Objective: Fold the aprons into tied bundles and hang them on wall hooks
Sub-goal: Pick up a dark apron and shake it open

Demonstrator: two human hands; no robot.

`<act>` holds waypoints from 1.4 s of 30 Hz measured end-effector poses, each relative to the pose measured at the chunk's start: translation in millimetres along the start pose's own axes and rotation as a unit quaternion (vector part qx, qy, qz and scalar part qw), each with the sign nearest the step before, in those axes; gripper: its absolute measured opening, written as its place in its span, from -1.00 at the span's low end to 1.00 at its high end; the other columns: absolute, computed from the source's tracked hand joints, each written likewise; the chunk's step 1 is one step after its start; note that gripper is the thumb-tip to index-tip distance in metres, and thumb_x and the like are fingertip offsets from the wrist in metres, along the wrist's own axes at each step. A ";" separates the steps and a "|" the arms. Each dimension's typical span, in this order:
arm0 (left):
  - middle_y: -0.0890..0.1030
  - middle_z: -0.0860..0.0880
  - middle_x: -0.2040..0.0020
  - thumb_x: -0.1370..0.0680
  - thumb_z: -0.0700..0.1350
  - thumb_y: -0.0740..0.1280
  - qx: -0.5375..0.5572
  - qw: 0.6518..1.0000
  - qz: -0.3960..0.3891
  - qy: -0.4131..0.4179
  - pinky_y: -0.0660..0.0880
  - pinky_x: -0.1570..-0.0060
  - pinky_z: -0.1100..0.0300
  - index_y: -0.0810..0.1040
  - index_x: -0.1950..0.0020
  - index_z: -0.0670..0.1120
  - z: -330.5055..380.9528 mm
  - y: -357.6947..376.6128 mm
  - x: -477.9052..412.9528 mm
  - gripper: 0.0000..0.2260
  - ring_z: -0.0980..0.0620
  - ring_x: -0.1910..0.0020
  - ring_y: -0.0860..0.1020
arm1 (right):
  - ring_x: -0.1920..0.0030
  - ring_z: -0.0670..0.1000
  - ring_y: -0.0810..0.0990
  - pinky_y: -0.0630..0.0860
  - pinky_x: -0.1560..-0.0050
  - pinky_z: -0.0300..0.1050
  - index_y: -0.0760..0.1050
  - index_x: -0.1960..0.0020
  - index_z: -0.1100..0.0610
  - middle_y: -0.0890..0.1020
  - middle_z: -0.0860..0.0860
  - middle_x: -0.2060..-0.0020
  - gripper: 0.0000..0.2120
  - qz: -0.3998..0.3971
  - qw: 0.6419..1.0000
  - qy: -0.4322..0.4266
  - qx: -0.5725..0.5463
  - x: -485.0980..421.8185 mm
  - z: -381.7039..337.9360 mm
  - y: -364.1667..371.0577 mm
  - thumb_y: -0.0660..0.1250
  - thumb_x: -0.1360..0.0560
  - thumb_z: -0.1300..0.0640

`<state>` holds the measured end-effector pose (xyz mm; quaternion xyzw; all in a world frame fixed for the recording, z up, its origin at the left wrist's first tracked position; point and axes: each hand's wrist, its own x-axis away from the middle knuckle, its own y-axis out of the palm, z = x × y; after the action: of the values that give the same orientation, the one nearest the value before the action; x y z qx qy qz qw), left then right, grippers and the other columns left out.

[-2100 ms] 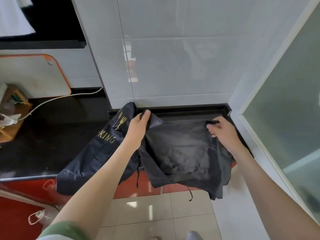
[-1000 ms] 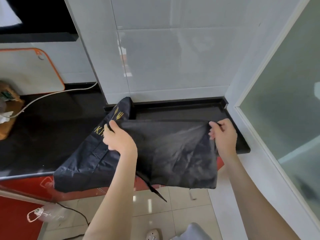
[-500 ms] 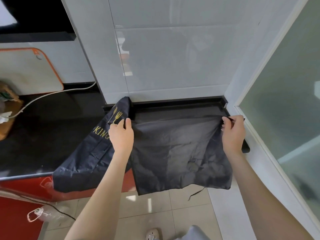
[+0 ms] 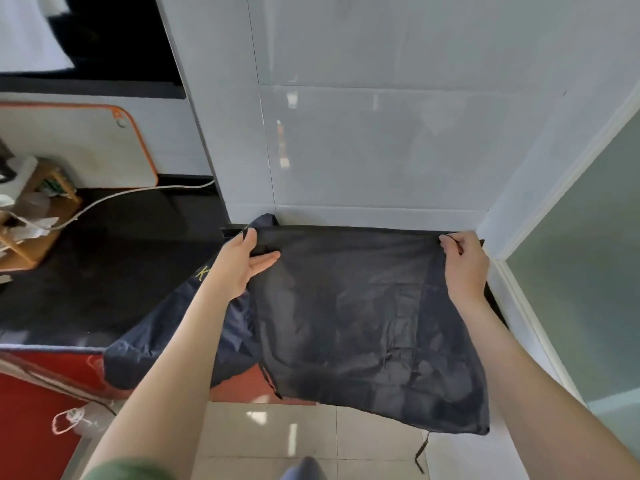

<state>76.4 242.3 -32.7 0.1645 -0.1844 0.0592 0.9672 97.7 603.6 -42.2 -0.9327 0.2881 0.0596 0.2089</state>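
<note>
A black apron lies spread over the dark counter, its lower part hanging past the front edge with a strap dangling. My left hand holds its upper left corner between thumb and fingers. My right hand pinches the upper right corner near the wall. A second, navy apron with gold lettering lies partly under the black one on the left, draped over the counter edge.
The black counter runs left, with a white cable, a wooden rack and an orange-rimmed board at the back. A white tiled wall stands right behind. A glass door is on the right. Red cabinet fronts sit below.
Both hands have pushed the black apron's top edge back against the wall and pulled it flatter and wider. The navy apron has stayed put.
</note>
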 end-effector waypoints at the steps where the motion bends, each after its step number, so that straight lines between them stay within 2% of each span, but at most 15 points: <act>1: 0.56 -0.12 -0.22 -0.66 -0.02 0.17 0.002 1.000 -0.001 0.016 0.46 -0.29 0.01 0.35 -0.40 -0.19 3.2 0.5 -6.4 -0.63 -0.13 -0.08 0.64 | 0.09 0.03 0.54 0.39 0.08 -0.22 0.48 0.09 0.17 0.62 0.08 0.13 -0.86 0.000 1.000 0.005 -0.007 -9.2 0.1 8.9 0.28 -0.58 0.11; 5: 0.57 -0.08 -0.16 -0.68 -0.11 0.12 -0.010 0.997 0.030 0.063 0.47 -0.26 0.08 0.45 -0.15 -0.15 18.8 0.3 -41.2 -0.83 -0.08 -0.15 0.60 | 0.18 -0.07 0.50 0.33 0.19 -0.42 0.49 0.13 0.18 0.61 0.10 0.17 -0.84 -0.005 1.000 -0.008 0.002 -41.6 -3.7 39.6 0.31 -0.56 0.11; 8: 0.58 -0.06 -0.14 -0.68 -0.07 0.13 -0.021 0.996 0.052 0.075 0.52 -0.18 0.11 0.45 -0.22 -0.11 36.2 -3.7 -88.9 -0.79 -0.03 -0.08 0.63 | 0.17 -0.02 0.48 0.35 0.23 -0.46 0.46 0.12 0.18 0.56 0.05 0.21 -0.85 -0.021 1.000 -0.020 0.013 -71.7 -9.3 77.8 0.29 -0.58 0.12; 11: 0.57 -0.05 -0.16 -0.68 -0.08 0.13 -0.010 0.995 0.047 0.084 0.50 -0.20 0.12 0.43 -0.26 -0.12 50.9 -5.9 -124.3 -0.78 -0.02 -0.11 0.61 | 0.17 -0.06 0.47 0.33 0.20 -0.34 0.44 0.09 0.16 0.54 0.00 0.21 -0.86 -0.021 0.999 -0.026 0.018 -94.9 -11.9 110.2 0.26 -0.60 0.12; 15: 0.60 -0.02 -0.10 -0.66 -0.11 0.18 0.069 0.992 0.071 0.079 0.47 -0.25 0.13 0.51 -0.13 -0.08 66.7 -16.4 -167.2 -0.86 -0.02 -0.14 0.58 | 0.02 -0.10 0.49 0.36 -0.03 -0.26 0.49 -0.12 0.16 0.54 -0.05 0.01 -0.87 -0.059 0.996 -0.033 0.055 -116.2 -6.4 148.9 0.20 -0.62 0.19; 18: 0.63 -0.08 -0.06 -0.63 -0.10 0.24 0.086 0.989 0.114 0.036 0.46 -0.26 0.12 0.55 -0.04 -0.11 61.7 -25.3 -189.2 -0.88 -0.05 -0.16 0.58 | -0.03 -0.03 0.50 0.41 -0.08 -0.17 0.51 -0.11 0.19 0.53 -0.01 0.00 -0.87 -0.079 0.989 -0.051 0.115 -115.7 14.2 165.4 0.22 -0.60 0.24; 22: 0.67 -0.14 0.01 -0.61 0.06 0.21 -0.105 0.975 0.184 -0.071 0.49 -0.15 0.08 0.57 0.14 -0.12 34.8 -46.1 -206.7 -0.70 -0.10 0.00 0.60 | -0.06 0.10 0.41 0.34 -0.05 -0.15 0.59 0.01 0.18 0.49 0.01 0.08 -0.92 -0.119 0.954 -0.102 0.255 -90.4 50.7 171.8 0.32 -0.54 0.26; 24: 0.61 -0.26 -0.08 -0.61 0.01 0.15 -0.374 0.902 0.187 -0.109 0.43 -0.14 -0.03 0.57 0.13 -0.19 21.2 -55.2 -212.8 -0.66 -0.22 -0.07 0.55 | -0.03 0.17 0.40 0.34 -0.05 -0.03 0.62 0.07 0.16 0.48 0.08 0.07 -0.95 -0.142 0.933 -0.105 0.313 -74.1 68.4 175.1 0.40 -0.49 0.25; 27: 0.25 -0.28 -0.45 -0.56 -0.02 0.24 -0.640 0.742 0.190 -0.058 0.14 -0.38 -0.10 0.45 -0.25 -0.21 0.1 -43.5 -204.2 -0.65 -0.25 -0.44 0.18 | -0.07 0.17 0.39 0.28 -0.10 -0.05 0.62 0.06 0.15 0.46 0.07 0.03 -0.94 -0.216 0.921 -0.074 0.316 -55.7 82.0 180.5 0.39 -0.49 0.25; 29: 0.19 -0.20 -0.48 -0.53 -0.06 0.32 -0.655 0.735 0.142 0.101 0.06 -0.42 -0.04 0.41 -0.30 -0.18 -15.6 -9.3 -186.8 -0.61 -0.22 -0.48 0.11 | -0.13 0.14 0.40 0.31 -0.13 -0.11 0.58 -0.01 0.15 0.44 0.02 0.01 -0.89 -0.274 0.921 -0.041 0.275 -49.1 85.1 181.4 0.33 -0.53 0.28; 32: 0.41 -0.08 -0.31 -0.57 -0.11 0.29 -0.606 0.747 -0.142 0.234 0.20 -0.32 0.21 0.45 -0.29 -0.14 -50.6 53.0 -152.3 -0.70 -0.07 -0.32 0.32 | -0.18 0.01 0.46 0.35 -0.19 -0.25 0.44 -0.32 0.04 0.43 -0.04 -0.15 -0.62 -0.345 0.915 0.018 0.209 -44.0 83.5 175.7 0.18 -0.58 0.35; 35: 0.28 -0.07 -0.46 -0.55 0.06 0.33 -0.670 0.657 -0.329 0.107 0.20 -0.42 -0.01 0.28 -0.47 -0.07 -102.6 80.6 -139.6 -0.46 -0.10 -0.45 0.20 | -0.16 -0.10 0.47 0.32 -0.18 -0.40 0.08 -0.55 -0.07 0.32 -0.12 -0.26 -0.38 -0.339 0.923 0.082 0.164 -47.0 86.3 164.3 0.11 -0.60 0.38; 37: -0.14 -0.07 -0.58 -0.45 0.25 0.37 -0.752 0.552 -0.360 0.001 -0.08 -0.47 -0.25 -0.09 -0.59 0.00 -135.6 80.1 -146.2 -0.09 -0.19 -0.54 -0.18 | -0.25 -0.07 0.42 0.33 -0.27 -0.25 -0.01 -0.57 -0.02 0.31 -0.10 -0.26 -0.34 -0.287 0.929 0.149 0.179 -51.5 101.7 148.3 0.14 -0.60 0.36; 39: -0.46 -0.03 -0.49 -0.36 0.35 0.39 -0.795 0.481 -0.367 -0.038 -0.27 -0.38 -0.34 -0.37 -0.53 0.04 -152.5 74.9 -154.5 0.11 -0.20 -0.46 -0.44 | -0.33 0.05 0.38 0.35 -0.34 -0.05 0.09 -0.55 0.08 0.36 0.02 -0.30 -0.40 -0.259 0.906 0.200 0.267 -55.8 121.4 130.0 0.22 -0.59 0.30; 42: -0.59 -0.02 -0.41 -0.33 0.37 0.40 -0.802 0.466 -0.373 -0.036 -0.38 -0.33 -0.35 -0.50 -0.47 0.06 -160.9 70.9 -159.9 0.18 -0.17 -0.37 -0.57 | -0.18 0.20 0.46 0.40 -0.12 -0.02 0.37 -0.26 0.20 0.45 0.17 -0.14 -0.64 -0.298 0.854 0.246 0.348 -55.3 147.4 106.5 0.36 -0.53 0.12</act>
<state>-29.6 355.1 -213.0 -0.6282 -0.1069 -0.4866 0.5976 -6.5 614.9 -200.7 -0.8246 0.0407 -0.3406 0.4499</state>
